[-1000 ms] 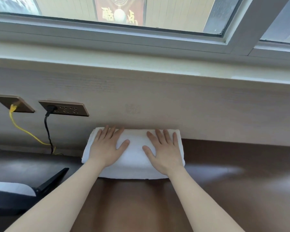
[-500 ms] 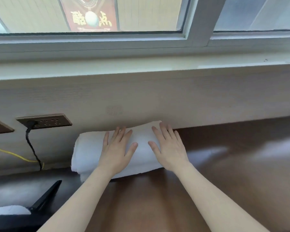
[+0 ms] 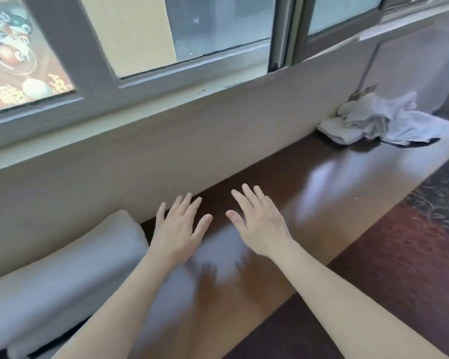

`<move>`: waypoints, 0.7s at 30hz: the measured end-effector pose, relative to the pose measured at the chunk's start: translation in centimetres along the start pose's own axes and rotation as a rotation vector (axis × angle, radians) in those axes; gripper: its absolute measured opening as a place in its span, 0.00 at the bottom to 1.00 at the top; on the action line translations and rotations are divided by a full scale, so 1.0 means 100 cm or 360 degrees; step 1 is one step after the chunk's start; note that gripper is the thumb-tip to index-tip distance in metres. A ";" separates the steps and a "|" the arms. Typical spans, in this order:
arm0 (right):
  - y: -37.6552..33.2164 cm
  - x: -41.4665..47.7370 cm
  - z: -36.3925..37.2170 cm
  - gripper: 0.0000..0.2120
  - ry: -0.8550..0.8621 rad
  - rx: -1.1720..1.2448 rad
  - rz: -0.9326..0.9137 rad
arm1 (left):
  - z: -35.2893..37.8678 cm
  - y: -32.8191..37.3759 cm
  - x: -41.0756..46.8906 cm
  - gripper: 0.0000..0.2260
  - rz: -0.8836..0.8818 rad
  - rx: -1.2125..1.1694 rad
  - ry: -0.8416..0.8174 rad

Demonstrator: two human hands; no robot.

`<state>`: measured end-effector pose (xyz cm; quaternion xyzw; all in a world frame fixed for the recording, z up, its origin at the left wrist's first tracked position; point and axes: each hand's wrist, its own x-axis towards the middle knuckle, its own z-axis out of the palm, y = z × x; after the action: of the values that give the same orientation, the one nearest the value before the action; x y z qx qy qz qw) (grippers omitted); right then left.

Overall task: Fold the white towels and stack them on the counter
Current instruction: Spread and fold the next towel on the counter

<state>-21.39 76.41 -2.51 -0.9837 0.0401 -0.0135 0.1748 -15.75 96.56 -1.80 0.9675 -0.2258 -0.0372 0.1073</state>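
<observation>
- The folded white towel (image 3: 62,275) lies on the dark brown surface (image 3: 335,182), its long side against the pale wall (image 3: 192,141) below the window (image 3: 218,35).
- Whether it is one towel or several cannot be told.
- The left hand (image 3: 178,229) is just to the right of the folded white towel, palm down, fingers straight and spread, holding nothing.
- The left forearm crosses in front of that towel's right end.
- The right hand (image 3: 259,224) is further right of the towel, beside the left hand but apart from it, also flat, spread and empty.
- Whether either palm touches the surface cannot be told.
- A heap of crumpled white towels (image 3: 373,120) sits far to the right of the folded towel, on the same surface by the wall.
- Above the folded towel, a poster of billiard balls (image 3: 16,60) shows through the glass.
</observation>
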 end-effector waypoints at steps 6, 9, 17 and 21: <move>0.161 -0.076 -0.088 0.35 0.0144 -0.0009 0.0331 | 0.027 0.211 0.046 0.41 0.0393 -0.0020 -0.0031; 0.225 -0.111 -0.127 0.36 0.0215 -0.0077 0.0477 | 0.039 0.304 0.061 0.44 0.0595 -0.0007 -0.0034; 0.357 -0.148 -0.189 0.42 0.0294 -0.0192 0.0688 | 0.062 0.439 0.109 0.47 0.0772 -0.0003 -0.0034; 0.412 -0.122 -0.201 0.46 0.0313 -0.0257 0.0726 | 0.074 0.472 0.154 0.53 0.0679 -0.0068 -0.0036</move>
<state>-37.36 32.00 2.03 -0.9539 0.2785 -0.0662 0.0896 -23.12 46.99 1.26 0.8949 -0.4258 -0.0292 0.1306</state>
